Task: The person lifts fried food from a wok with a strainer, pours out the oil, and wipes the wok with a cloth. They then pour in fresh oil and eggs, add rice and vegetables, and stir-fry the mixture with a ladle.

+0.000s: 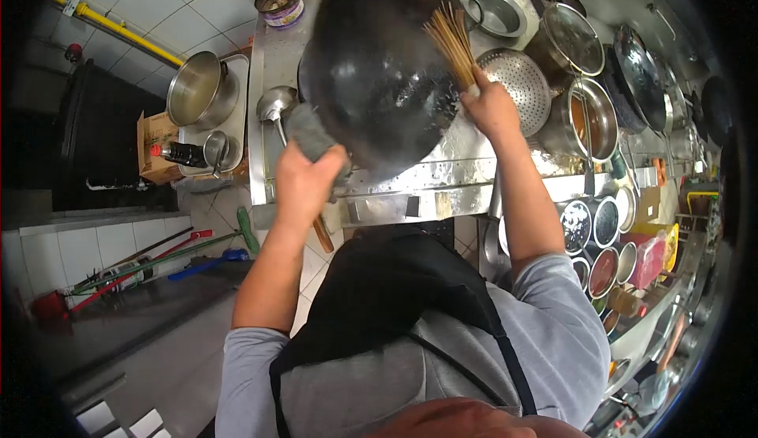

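In the head view, the scrubbing of the wok [371, 67] is, by my judgement, about midway. Its dark inside is glistening wet and the bamboo brush [454, 39] is pressing on its upper right wall, so rinsing is probably left. The wok is tilting above the steel worktop [442, 173]. The left hand [304, 181] is reaching forward, fingers wrapping a grey cloth [309, 134] at the rim. The right hand [489, 106], arm stretching out, is clenching the brush.

The wok [371, 67] is dark glossy metal; the brush [452, 37] pale split bamboo; the counter [442, 176] shiny steel.
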Available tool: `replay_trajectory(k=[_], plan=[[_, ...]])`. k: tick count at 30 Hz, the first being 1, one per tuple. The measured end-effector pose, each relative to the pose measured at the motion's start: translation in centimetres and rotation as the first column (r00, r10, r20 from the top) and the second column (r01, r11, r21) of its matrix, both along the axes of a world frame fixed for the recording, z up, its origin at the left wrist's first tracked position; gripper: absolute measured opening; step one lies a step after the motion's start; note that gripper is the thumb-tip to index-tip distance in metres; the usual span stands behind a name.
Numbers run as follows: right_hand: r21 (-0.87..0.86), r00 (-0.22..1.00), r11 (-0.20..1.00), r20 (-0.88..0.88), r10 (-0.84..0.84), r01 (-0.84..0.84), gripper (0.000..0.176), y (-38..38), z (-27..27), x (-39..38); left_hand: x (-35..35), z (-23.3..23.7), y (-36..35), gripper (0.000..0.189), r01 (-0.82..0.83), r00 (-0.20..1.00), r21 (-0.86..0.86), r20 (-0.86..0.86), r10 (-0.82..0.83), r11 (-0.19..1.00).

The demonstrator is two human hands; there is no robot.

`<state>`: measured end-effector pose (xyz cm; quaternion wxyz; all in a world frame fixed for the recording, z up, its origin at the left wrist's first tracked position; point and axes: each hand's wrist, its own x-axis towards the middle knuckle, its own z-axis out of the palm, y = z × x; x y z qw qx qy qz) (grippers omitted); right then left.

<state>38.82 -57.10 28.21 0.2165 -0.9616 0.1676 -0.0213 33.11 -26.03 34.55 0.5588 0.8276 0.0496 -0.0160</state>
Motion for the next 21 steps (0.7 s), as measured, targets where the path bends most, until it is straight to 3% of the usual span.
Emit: replay_trajectory(k=[1,3,4,5,6,8,10,12,13,14,15,16,17,19,20,21], plan=[[0.047,0.998,0.998,0.050,0.041,-0.043,0.068,-0.1,1.5,0.6,-0.1,-1.9,1.6,0.027,-0.010,1.000,0.000,0.002,0.010,1.000],[0.034,0.947,0.997,0.317,0.056,-0.070,0.071,-0.1,4.1,2.1,-1.3,-5.7,4.1,0.021,-0.123,0.982,-0.231,-0.170,0.085,0.965],[-0.010,0.850,0.997,0.522,0.075,-0.081,0.076,-0.2,5.4,3.6,-2.1,-6.6,3.6,0.021,-0.206,0.969,-0.381,-0.207,0.134,0.901],[-0.033,0.804,0.999,0.592,0.052,-0.040,0.081,0.0,7.5,5.0,-2.4,-9.0,3.9,0.021,-0.255,0.940,-0.439,-0.320,0.115,0.862],[-0.156,0.632,0.986,0.760,0.152,-0.050,0.086,0.0,9.1,6.8,-2.5,-11.1,4.0,0.021,-0.313,0.900,-0.489,-0.425,0.091,0.814],[-0.025,0.519,0.999,0.854,0.039,-0.033,0.086,2.2,12.6,9.7,-1.1,-10.4,1.0,0.022,-0.461,0.823,-0.621,-0.567,0.043,0.634],[0.031,0.524,0.999,0.851,-0.021,-0.011,0.088,2.7,11.3,14.1,1.3,-13.2,-1.1,0.021,-0.503,0.815,-0.709,-0.580,-0.002,0.495],[0.150,0.531,0.986,0.831,-0.165,0.072,0.092,3.1,8.3,18.9,2.9,-15.6,-2.7,0.025,-0.349,0.874,-0.730,-0.480,-0.076,0.588],[0.104,0.581,0.990,0.802,-0.139,0.093,0.093,3.3,5.1,21.2,3.8,-13.6,-3.9,0.027,-0.527,0.758,-0.627,-0.652,-0.017,0.573],[0.113,0.761,0.991,0.636,-0.127,0.071,0.089,3.6,3.0,22.0,4.0,-13.6,-4.2,0.027,-0.526,0.764,-0.635,-0.646,-0.015,0.566],[-0.002,0.925,0.998,0.375,-0.064,0.070,0.086,2.7,-0.8,24.8,3.9,-13.7,-4.5,0.026,-0.543,0.762,-0.636,-0.647,0.005,0.549],[-0.079,0.992,0.989,-0.021,0.126,-0.127,0.085,1.6,-3.8,26.4,4.0,-13.7,-4.7,0.025,-0.558,0.761,-0.636,-0.649,0.023,0.533],[-0.087,0.995,0.995,-0.087,0.043,-0.051,0.083,2.1,-5.9,26.8,3.7,-12.7,-5.2,0.024,-0.570,0.772,-0.607,-0.626,0.109,0.553],[-0.010,0.983,0.992,-0.136,0.121,-0.123,0.081,4.5,-5.7,26.0,3.7,-11.4,-4.6,0.025,-0.578,0.755,-0.588,-0.649,0.097,0.565],[-0.125,0.987,0.981,0.041,0.158,-0.152,0.076,7.9,-3.8,22.0,3.4,-11.3,-4.4,0.026,-0.582,0.740,-0.574,-0.668,0.082,0.576],[-0.049,0.988,0.994,0.109,0.107,-0.102,0.077,9.9,-6.9,21.2,3.2,-11.7,-4.4,0.026,-0.585,0.735,-0.571,-0.674,0.078,0.575]])
